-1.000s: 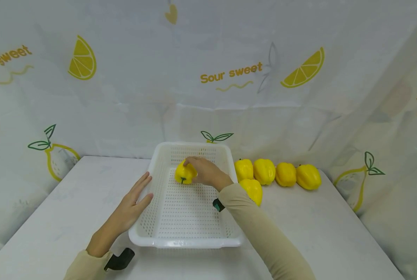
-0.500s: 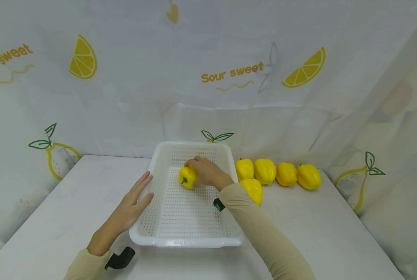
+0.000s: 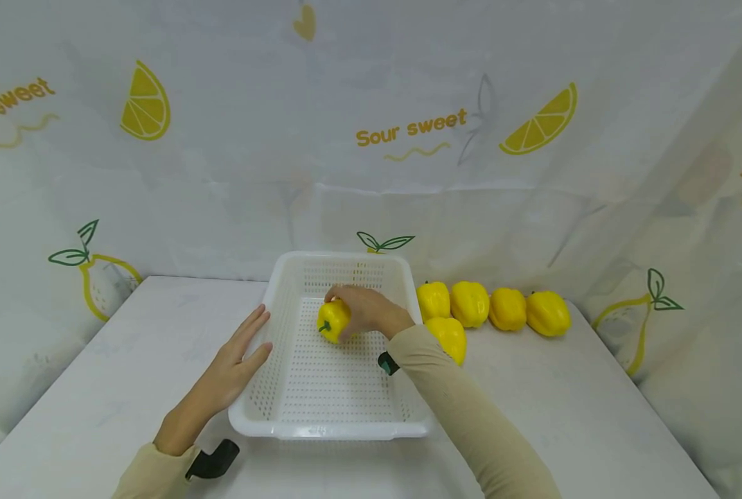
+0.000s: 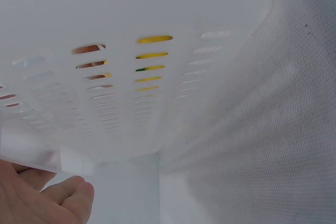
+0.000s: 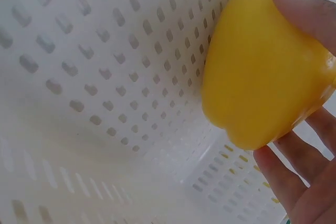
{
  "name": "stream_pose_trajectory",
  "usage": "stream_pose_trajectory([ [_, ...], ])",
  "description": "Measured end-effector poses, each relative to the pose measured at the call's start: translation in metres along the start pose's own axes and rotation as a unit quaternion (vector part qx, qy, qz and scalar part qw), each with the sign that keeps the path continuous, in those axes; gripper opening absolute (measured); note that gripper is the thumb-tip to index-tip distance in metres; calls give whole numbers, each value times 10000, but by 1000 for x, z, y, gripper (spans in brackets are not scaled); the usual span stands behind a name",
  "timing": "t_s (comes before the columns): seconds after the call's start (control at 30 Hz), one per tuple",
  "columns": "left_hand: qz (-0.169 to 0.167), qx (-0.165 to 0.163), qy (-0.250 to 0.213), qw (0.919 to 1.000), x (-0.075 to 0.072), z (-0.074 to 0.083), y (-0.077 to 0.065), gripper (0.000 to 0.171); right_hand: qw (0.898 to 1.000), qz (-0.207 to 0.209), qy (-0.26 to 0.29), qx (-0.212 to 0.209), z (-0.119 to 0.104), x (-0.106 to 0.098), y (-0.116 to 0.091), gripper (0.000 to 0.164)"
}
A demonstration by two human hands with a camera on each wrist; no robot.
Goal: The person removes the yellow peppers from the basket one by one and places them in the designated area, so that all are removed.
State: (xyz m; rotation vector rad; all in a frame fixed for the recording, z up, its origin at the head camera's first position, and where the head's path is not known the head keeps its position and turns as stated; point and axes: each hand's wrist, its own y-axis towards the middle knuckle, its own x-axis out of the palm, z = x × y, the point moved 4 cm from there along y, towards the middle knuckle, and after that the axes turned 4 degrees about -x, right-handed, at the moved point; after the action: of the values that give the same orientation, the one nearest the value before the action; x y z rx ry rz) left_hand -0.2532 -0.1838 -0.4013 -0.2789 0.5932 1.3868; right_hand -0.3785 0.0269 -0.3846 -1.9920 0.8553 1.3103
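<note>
A yellow bell pepper (image 3: 334,321) with a green stem is in my right hand (image 3: 367,310), inside the white perforated basket (image 3: 330,432). In the right wrist view, the thumb lies on one side of the pepper (image 5: 257,72) and the fingers (image 5: 281,179) on the other. My left hand (image 3: 232,371) rests at the basket's left rim, its fingers extended and the thumb apart from them. Seen by the left wrist camera, the left fingers (image 4: 65,198) are by the rim, and yellow shows through the slots of the basket wall (image 4: 105,124).
Several more yellow bell peppers (image 3: 470,305) stand in a row right of the basket, with another pepper (image 3: 448,338) in front, partly behind the right sleeve (image 3: 464,409). A white table (image 3: 595,416) carries everything. Behind it hangs a lemon-print curtain (image 3: 252,138).
My right hand has brought the pepper slightly nearer and a little to the right within the basket, tilting it as it moved. The left hand stays at the rim.
</note>
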Motion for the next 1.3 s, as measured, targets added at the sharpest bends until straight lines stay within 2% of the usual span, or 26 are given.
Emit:
stream_pose_trajectory([
  [0.17, 6, -10, -27, 10000, 0, 1, -1, 60, 9997, -241, 50, 37, 0, 3, 0, 74],
  [0.4, 3, 4, -26, 10000, 0, 1, -1, 60, 9970, -530, 555, 138, -1, 7, -3, 73],
  [0.6, -12, -29, -13, 10000, 0, 1, -1, 60, 9962, -699, 498, 139, -2, 8, -4, 76],
  [0.93, 13, -34, 0, 10000, 0, 2, -1, 60, 9962, -544, 682, -25, -3, 6, -4, 79],
  [1.3, 50, -14, 30, 10000, 0, 3, -2, 59, 9941, -273, 970, -392, -5, -7, -9, 82],
])
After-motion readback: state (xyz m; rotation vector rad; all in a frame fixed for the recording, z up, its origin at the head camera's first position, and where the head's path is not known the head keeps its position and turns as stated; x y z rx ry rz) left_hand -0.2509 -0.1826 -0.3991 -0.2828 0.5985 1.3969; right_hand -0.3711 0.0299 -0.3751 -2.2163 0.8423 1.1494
